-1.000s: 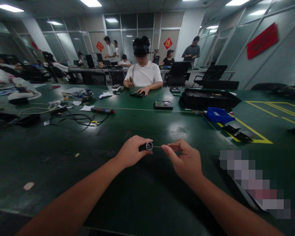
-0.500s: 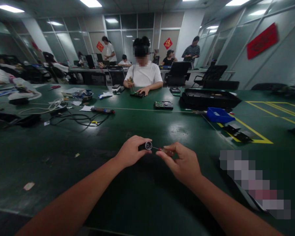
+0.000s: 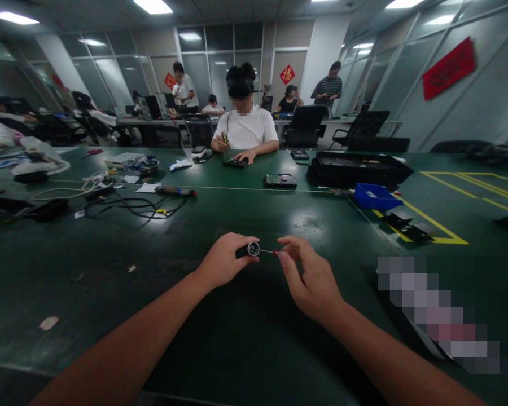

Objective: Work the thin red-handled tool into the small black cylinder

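Observation:
Between thumb and fingers, my left hand (image 3: 220, 260) pinches a short black cylinder with a silver-rimmed round end (image 3: 253, 248), which looks like a small flashlight. The rimmed end faces me. My right hand (image 3: 315, 279) is closed on a screwdriver (image 3: 267, 251). Its thin metal shaft and a bit of red show; the fingers hide most of the handle. The shaft points left, and its tip is at the rim of the cylinder; how far it reaches inside I cannot tell. Both hands are above the green table (image 3: 237, 349).
Across the table a person (image 3: 248, 129) works on a circuit board with a tool. A hard drive (image 3: 280, 180), a black tray (image 3: 359, 169) and a blue bin (image 3: 376, 197) lie beyond my hands. Cables (image 3: 122, 206) and an electric screwdriver (image 3: 175, 191) lie at left.
My right thumb and fingers have shifted along the screwdriver handle, and the fingers are straighter, covering it differently. The cylinder stays in my left hand. The view has moved slightly.

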`<action>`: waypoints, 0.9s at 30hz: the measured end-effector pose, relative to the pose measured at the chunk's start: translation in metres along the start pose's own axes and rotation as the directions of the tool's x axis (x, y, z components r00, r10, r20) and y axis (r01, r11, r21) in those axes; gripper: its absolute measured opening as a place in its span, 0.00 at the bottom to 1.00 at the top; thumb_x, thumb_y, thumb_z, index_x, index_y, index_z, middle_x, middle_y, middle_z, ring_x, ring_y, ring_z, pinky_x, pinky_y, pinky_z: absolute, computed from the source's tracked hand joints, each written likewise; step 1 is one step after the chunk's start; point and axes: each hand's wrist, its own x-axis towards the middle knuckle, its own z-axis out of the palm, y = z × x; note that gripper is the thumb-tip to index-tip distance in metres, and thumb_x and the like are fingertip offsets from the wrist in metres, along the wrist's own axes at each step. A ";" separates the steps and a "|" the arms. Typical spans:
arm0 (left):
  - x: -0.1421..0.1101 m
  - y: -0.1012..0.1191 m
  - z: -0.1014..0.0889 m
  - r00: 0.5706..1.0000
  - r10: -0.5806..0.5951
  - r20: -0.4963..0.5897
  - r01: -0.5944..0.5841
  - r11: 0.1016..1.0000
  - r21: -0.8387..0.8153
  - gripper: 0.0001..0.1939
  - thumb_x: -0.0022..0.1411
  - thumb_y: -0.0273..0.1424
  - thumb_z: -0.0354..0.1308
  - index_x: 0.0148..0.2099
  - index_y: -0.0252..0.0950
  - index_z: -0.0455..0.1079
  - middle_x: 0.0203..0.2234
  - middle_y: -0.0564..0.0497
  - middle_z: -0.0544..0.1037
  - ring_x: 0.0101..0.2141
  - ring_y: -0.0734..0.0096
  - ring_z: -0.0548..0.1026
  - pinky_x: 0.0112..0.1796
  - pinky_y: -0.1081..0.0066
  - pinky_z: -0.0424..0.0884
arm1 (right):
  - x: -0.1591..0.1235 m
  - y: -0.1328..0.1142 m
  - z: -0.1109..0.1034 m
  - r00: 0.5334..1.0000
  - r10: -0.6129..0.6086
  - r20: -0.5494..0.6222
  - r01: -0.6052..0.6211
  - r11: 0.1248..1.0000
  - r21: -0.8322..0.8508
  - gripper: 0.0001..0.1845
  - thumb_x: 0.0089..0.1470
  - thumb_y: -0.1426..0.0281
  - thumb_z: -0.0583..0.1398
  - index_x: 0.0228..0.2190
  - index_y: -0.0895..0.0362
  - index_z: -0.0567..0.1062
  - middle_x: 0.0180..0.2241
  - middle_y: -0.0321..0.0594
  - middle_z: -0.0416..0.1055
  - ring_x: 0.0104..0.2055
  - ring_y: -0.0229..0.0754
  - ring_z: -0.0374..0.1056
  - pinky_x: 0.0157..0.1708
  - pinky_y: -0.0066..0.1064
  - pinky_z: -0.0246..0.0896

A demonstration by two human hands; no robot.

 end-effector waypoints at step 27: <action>0.000 0.002 -0.002 0.999 0.033 -0.011 -0.033 0.999 0.009 0.20 0.59 0.36 0.68 0.54 0.43 0.74 0.46 0.51 0.81 0.46 0.60 0.76 0.50 0.57 0.67 | 0.006 0.006 0.004 0.971 0.192 -0.144 -0.170 0.974 0.152 0.12 0.64 0.59 0.57 0.40 0.53 0.74 0.32 0.39 0.79 0.34 0.44 0.76 0.35 0.35 0.68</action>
